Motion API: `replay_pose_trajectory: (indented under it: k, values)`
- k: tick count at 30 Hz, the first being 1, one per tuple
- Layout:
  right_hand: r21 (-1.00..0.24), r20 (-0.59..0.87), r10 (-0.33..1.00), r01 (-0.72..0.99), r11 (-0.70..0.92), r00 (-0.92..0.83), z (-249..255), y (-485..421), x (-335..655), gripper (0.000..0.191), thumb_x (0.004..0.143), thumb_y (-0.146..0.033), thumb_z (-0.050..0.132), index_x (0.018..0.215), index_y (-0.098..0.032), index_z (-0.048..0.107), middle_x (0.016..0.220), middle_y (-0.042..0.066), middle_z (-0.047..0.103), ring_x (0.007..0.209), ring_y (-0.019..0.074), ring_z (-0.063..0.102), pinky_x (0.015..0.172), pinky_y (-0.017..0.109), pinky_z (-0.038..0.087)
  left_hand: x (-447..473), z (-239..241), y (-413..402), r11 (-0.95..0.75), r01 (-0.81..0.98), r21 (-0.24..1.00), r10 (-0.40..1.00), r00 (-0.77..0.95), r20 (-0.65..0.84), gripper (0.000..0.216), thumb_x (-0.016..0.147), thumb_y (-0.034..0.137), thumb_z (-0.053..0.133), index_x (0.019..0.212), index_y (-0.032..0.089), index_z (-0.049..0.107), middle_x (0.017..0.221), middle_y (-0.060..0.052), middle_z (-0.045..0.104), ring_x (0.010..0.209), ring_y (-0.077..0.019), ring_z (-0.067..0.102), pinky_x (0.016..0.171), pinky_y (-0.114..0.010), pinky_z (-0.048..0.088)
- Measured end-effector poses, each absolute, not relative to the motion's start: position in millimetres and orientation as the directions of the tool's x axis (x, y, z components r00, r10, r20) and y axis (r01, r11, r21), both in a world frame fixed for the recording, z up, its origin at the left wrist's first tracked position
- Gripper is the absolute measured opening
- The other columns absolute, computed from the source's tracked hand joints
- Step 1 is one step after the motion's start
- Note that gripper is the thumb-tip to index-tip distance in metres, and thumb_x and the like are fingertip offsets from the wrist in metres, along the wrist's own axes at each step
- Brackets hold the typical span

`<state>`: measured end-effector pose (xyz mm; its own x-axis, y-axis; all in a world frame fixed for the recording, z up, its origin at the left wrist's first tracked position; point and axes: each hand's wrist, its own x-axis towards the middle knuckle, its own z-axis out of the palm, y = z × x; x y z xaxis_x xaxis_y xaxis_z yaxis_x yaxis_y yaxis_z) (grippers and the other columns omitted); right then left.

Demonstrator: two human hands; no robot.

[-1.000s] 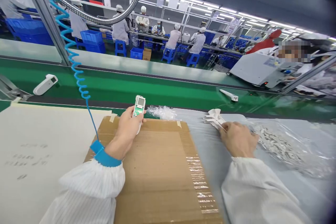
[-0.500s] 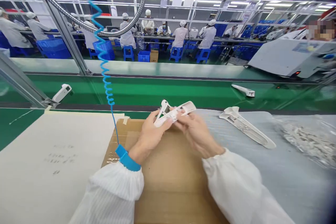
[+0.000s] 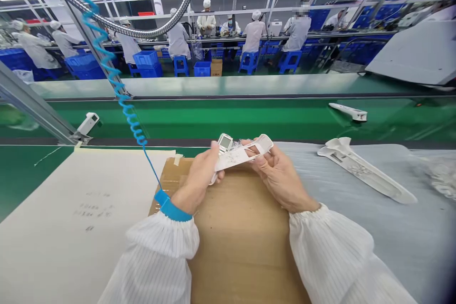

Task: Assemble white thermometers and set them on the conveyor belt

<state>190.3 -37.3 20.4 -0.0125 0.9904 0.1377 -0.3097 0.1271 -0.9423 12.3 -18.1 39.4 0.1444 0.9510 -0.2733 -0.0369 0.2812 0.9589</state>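
Over the cardboard sheet [image 3: 245,251], both hands grip a long white plastic housing half [image 3: 235,156]. My left hand [image 3: 199,175] is closed around its left end, thumb on top. Beside that thumb, a small white part with a grey display window [image 3: 225,142] shows behind the housing; how it is joined cannot be seen. My right hand [image 3: 281,178] pinches the right end, near a rectangular opening, with some fingers behind it. A blue wrist strap [image 3: 173,207] circles my left wrist, tied to a blue coiled cord [image 3: 132,123].
White housing shells [image 3: 366,168] lie on the grey mat to the right, near a clear bag of small parts [image 3: 443,173]. One white device [image 3: 349,112] rests on the green conveyor [image 3: 221,118]; another [image 3: 88,123] is by the left post. Paper [image 3: 53,209] covers the left side.
The housing half has been turned so its flatter face with the opening shows, and the display window has come into view. My right hand has rolled palm-up. The camera has swung slightly left.
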Motion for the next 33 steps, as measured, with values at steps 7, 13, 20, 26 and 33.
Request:
replay_pose_trajectory:
  k: [7, 13, 20, 26, 33]
  values:
    - [-0.913, 0.073, 0.997, -0.404, 0.056, -0.027, 18.1, -37.0, 187.7, 0.043, 0.081, -0.043, 0.077, 0.118, -0.027, 0.062, 0.120, 0.005, 0.072, 0.113, 0.0230, 0.066, 0.108, 0.046, 0.045, 12.1, 33.0, -19.1, -0.210, 0.148, 0.966, 0.977, 0.062, 0.203, 0.030, 0.090, 0.031, 0.063, 0.118, 0.024, 0.067, 0.115, -0.004, 0.070, 0.100, -0.0178, 0.064, 0.088, -0.026, 0.047]
    - [-0.911, 0.081, 0.995, -0.409, 0.053, -0.050, 9.5, -34.0, 189.3, 0.045, 0.082, -0.041, 0.077, 0.122, -0.027, 0.062, 0.120, 0.005, 0.072, 0.114, 0.0232, 0.066, 0.107, 0.044, 0.046, 22.4, 35.0, -34.1, -0.239, 0.244, 0.940, 0.966, 0.154, 0.205, 0.029, 0.085, 0.031, 0.069, 0.114, 0.026, 0.070, 0.117, -0.002, 0.070, 0.108, -0.0204, 0.064, 0.097, -0.031, 0.047]
    - [-0.937, 0.096, 0.995, -0.335, 0.096, 0.015, 7.2, -32.4, 192.0, 0.044, 0.082, -0.042, 0.076, 0.121, -0.026, 0.065, 0.128, 0.006, 0.069, 0.121, 0.0244, 0.061, 0.108, 0.042, 0.043, 27.3, 31.9, -33.2, -0.132, 0.113, 0.985, 0.986, 0.116, 0.119, 0.030, 0.083, 0.031, 0.072, 0.111, 0.021, 0.068, 0.116, -0.005, 0.071, 0.108, -0.0205, 0.066, 0.095, -0.032, 0.051]
    - [-0.922, 0.060, 0.996, -0.377, 0.083, 0.072, 12.5, -34.8, 186.0, 0.043, 0.079, -0.046, 0.078, 0.116, -0.025, 0.068, 0.116, 0.005, 0.072, 0.112, 0.0227, 0.065, 0.105, 0.039, 0.045, 31.6, 31.2, -41.7, -0.350, 0.429, 0.833, 0.935, 0.210, 0.285, 0.031, 0.098, 0.036, 0.052, 0.125, 0.025, 0.062, 0.125, -0.005, 0.068, 0.113, -0.0222, 0.064, 0.097, -0.035, 0.049]
    - [-0.491, -0.333, 0.943, -0.853, -0.176, -0.004, 28.5, -41.3, 182.4, 0.050, 0.100, -0.054, 0.034, 0.069, -0.023, 0.057, 0.049, -0.003, 0.050, 0.063, 0.0147, 0.061, 0.071, 0.030, 0.056, 50.3, 34.3, -56.3, -0.495, 0.770, 0.402, 0.858, 0.506, 0.088, 0.059, 0.096, 0.063, 0.040, 0.135, 0.022, 0.054, 0.111, -0.013, 0.072, 0.092, -0.0336, 0.070, 0.075, -0.042, 0.053]
